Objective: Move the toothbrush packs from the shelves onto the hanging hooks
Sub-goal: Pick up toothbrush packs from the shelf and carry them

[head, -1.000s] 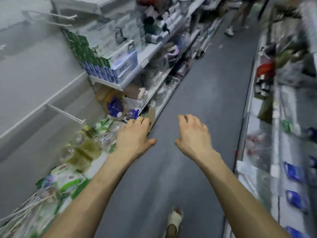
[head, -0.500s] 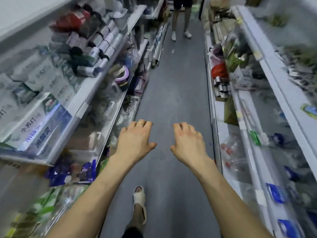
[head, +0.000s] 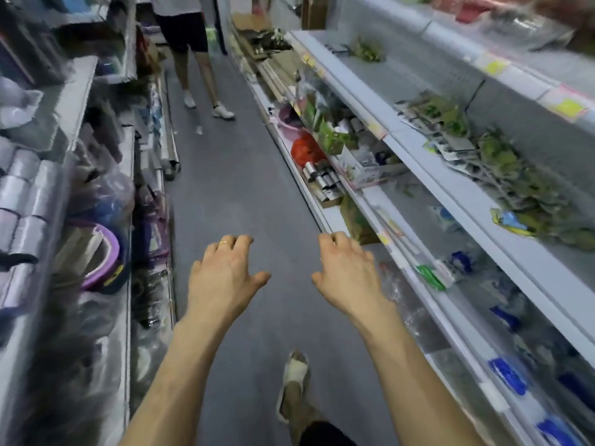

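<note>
Head view, shop aisle. Your left hand [head: 222, 275] and right hand [head: 347, 272] are both stretched forward, palms down, over the grey floor [head: 231, 188], side by side and apart from each other. The fingers of each hand are loosely curled and relaxed, thumbs spread inward, and neither hand grasps or touches anything. A gold ring [head: 223, 243] sits on a finger of your left hand.

Your foot in a pale sandal [head: 294, 371] shows on the floor below and between your forearms. A second person [head: 193, 59], seen only from the waist down, in dark shorts and white shoes, stands farther up the aisle.

The left shelves [head: 80, 91] carry silvery rolls [head: 22, 188] and, lower down, a purple basin [head: 103, 252]. The right shelves [head: 418, 149] carry green packets [head: 515, 175] on an upper level, a red bag [head: 306, 149] lower and farther off, and blue-marked clear packs [head: 507, 375] on the lowest level, just beside your right forearm.

The goods are blurred, so you cannot tell which of them, if any, are the toothbrush packs or where these lie; none is in either hand.
</note>
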